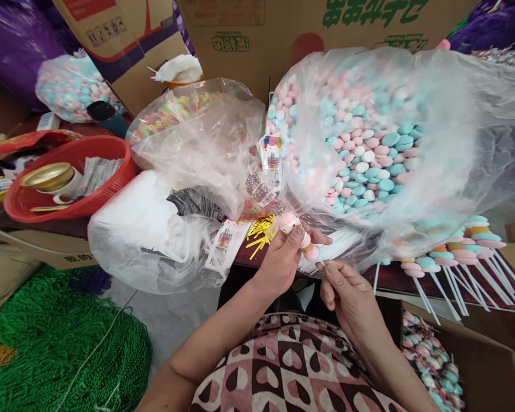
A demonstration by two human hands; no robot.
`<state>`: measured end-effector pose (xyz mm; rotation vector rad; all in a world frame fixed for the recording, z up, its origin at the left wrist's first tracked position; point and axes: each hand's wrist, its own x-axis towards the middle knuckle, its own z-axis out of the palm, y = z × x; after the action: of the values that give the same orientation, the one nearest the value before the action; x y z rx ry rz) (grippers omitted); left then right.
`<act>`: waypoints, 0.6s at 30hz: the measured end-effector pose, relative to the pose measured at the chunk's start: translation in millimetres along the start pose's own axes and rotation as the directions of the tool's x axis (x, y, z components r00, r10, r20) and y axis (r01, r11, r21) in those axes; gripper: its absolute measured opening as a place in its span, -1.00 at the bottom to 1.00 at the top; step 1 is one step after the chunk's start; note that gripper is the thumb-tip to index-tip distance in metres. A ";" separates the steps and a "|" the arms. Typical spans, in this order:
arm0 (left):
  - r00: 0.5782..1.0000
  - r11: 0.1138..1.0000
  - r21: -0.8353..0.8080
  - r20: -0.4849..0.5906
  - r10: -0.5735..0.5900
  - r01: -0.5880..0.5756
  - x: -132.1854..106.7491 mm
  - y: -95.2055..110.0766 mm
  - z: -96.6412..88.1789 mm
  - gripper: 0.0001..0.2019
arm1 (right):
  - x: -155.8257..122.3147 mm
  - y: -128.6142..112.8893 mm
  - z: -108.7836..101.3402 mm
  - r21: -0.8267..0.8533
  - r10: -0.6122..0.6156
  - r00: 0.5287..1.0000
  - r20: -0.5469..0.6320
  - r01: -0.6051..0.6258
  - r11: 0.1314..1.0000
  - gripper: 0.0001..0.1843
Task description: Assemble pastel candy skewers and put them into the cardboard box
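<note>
My left hand (284, 257) is closed around a small stack of pink marshmallow candies (289, 222), with an orange piece showing near its lower end. Just below and to the right, my right hand (345, 286) pinches thumb against forefinger close to the stack's lower end. What lies in that pinch is too small to make out. White sticks (337, 243) lie behind my hands. Yellow twist ties (261, 233) are scattered beside my left hand. At the right, several marshmallow lollipops (459, 252) rest with their white sticks over the table edge.
A big plastic bag of pink, blue and white marshmallows (369, 160) lies open behind my hands. Left of it are a bag of gummy rings (184, 111), a bag of white wrappers (133, 223) and a red basket (124, 183). A box of wrapped candies (433, 360) stands low right.
</note>
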<state>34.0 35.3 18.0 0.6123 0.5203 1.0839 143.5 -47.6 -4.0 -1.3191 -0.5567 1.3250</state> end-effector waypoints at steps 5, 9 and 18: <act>0.999 0.996 0.078 0.023 0.029 -0.031 2.5 -1.3 0.5 -0.63 | -1.2 2.0 -11.2 -0.207 -0.160 0.986 -0.042 0.148 0.967 -0.66; 0.995 0.993 0.116 0.096 -0.025 0.014 -0.8 0.9 -3.2 -0.66 | -0.2 6.5 -13.0 -0.117 -0.170 0.982 -0.085 0.159 0.980 -0.75; 0.993 0.995 0.086 0.111 0.037 -0.046 10.5 44.3 -11.4 -0.57 | 0.0 10.2 -19.6 -0.166 -0.209 0.974 -0.090 0.193 0.967 -0.74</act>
<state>1.8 62.2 39.1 0.7584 0.4639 1.0646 157.3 -57.3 -18.2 -1.4121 -0.7119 1.0545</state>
